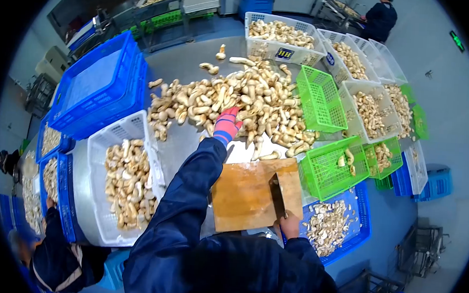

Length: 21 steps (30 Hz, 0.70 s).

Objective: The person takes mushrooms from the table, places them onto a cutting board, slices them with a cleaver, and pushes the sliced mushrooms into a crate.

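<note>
My left hand [227, 124], in a pink and blue glove, reaches to the near side of a large heap of brown-and-white mushrooms [264, 92]. Its fingers stretch out against the mushrooms, and I see none lifted in it. My right hand [290, 225] is closed around the handle of a cleaver [279, 195]. The blade stands on edge on the right part of a wooden cutting board [245, 200]. Between heap and board lies a white sheet [242, 153], partly covered by mushrooms.
A white crate [93, 163] of mushrooms stands left; stacked blue crates [131, 88] stand behind it. Green baskets [317, 185] line the right side, above a blue tray [366, 219] of trimmings. More white crates [253, 51] hold mushrooms at the back. A co-worker [61, 259] is at lower left, another [381, 19] at far right.
</note>
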Tool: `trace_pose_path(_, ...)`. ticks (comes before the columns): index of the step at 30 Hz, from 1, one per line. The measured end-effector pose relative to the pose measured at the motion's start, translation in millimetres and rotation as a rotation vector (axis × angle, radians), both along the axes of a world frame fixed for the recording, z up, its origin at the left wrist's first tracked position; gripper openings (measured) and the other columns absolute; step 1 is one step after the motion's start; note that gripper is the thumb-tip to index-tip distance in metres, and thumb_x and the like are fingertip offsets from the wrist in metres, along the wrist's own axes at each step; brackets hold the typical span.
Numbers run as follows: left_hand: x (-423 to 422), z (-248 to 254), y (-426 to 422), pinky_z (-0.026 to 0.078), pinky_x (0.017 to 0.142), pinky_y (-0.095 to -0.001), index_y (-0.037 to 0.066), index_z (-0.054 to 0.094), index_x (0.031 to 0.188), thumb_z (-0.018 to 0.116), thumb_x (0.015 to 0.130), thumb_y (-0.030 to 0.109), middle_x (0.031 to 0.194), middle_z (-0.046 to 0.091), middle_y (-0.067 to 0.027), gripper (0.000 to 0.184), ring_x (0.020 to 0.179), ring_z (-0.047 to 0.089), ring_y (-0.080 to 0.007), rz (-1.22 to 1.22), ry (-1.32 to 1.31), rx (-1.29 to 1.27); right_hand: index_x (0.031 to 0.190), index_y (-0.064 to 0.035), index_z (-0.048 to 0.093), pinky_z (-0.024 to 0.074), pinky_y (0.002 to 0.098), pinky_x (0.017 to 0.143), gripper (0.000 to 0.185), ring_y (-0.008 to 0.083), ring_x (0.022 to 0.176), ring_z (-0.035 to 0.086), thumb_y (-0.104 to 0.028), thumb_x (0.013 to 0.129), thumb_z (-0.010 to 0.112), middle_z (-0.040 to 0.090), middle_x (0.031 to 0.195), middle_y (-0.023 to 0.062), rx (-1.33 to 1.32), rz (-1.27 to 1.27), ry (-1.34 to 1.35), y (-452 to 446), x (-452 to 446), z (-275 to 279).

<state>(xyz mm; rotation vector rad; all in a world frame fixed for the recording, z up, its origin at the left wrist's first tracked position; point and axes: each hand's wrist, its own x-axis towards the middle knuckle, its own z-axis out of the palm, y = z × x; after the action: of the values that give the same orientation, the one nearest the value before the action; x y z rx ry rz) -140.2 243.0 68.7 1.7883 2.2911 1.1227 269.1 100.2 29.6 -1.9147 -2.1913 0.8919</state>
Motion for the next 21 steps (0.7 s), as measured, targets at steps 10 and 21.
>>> trace_pose_path(10, -13.5, -4.0, 24.8, 0.050, 0.064, -0.0300, 0.007, 0.061, 0.094, 0.065, 0.076, 0.020, 0.086, 0.063, -0.0065, 0.023, 0.076, 0.060, -0.0172, -0.182, -0.962, -0.453, 0.091, -0.0016, 0.063, 0.0483, 0.0464, 0.064, 0.027, 0.0400, 0.069, 0.059, -0.019, 0.073, 0.054, 0.060, 0.071, 0.0252, 0.051, -0.022, -0.035, 2.6, 3.3, -5.1)
trace_pose_path(21, 196.4, -76.2, -108.0, 0.034, 0.098, -0.0409, 0.004, 0.040, 0.127, 0.067, 0.071, 0.034, 0.127, 0.041, -0.0221, 0.069, 0.114, 0.042, -0.0388, -0.047, -0.233, -0.377, 0.089, 0.0009, 0.063, 0.0469, 0.0458, 0.073, 0.028, 0.0406, 0.077, 0.059, -0.018, 0.071, 0.053, 0.060, 0.079, 0.0262, -0.019, 0.040, 0.066, 13.2, 14.2, -9.8)
